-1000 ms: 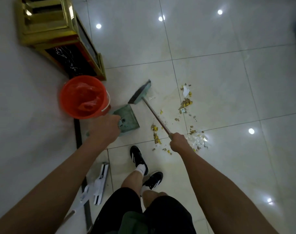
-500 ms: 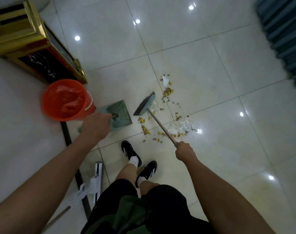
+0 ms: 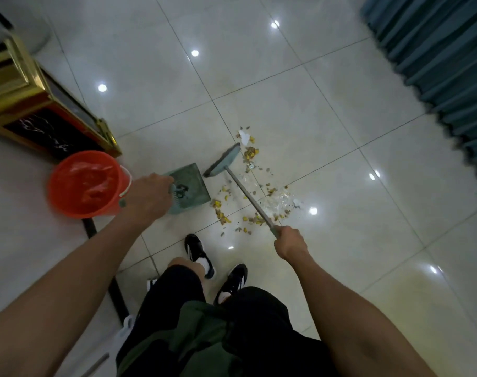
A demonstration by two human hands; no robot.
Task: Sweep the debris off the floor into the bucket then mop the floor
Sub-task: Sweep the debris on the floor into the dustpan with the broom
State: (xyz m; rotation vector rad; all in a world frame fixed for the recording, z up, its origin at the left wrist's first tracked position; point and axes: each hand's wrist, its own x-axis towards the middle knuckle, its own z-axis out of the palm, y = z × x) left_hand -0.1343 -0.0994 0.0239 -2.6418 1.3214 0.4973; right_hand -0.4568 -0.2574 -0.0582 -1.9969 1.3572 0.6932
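Left hand [image 3: 147, 195]: its grip is closed round the handle of the green dustpan [image 3: 189, 187], fingers curled over the handle end, the arm reaching in from the lower left.
Right hand [image 3: 289, 242]: its grip is wrapped round the near end of the broom [image 3: 244, 191] handle, fist closed.
Dustpan: sits on the tiled floor [image 3: 327, 110] just right of the bucket, its open mouth facing right toward the broom head; a dark patch shows on the pan near the handle, too blurred to tell what it is.
Broom: the metal handle slants from the right hand up and left to the pale green head [image 3: 223, 160], which rests on the floor just beside the dustpan's far right corner.
Debris [image 3: 249, 153]: yellow and brown scraps with white paper bits and a crumpled clear wrapper [image 3: 282, 204] lie scattered on the floor, mostly right of the broom head and along both sides of the handle; some scraps lie just right of the dustpan's near corner.
Bucket [image 3: 87, 183]: orange, lined with a red bag, standing on the floor left of the dustpan, partly behind the left hand.
Cabinet [image 3: 41, 115]: gold-framed with dark marbled panels, behind the bucket at upper left.
Curtain [image 3: 444, 63]: teal folds at the upper right.
Shoes [image 3: 199, 253]: black with white stripes, planted below the debris.
Mop [image 3: 124, 326]: a white part shows at the lower left, mostly hidden by the shorts.
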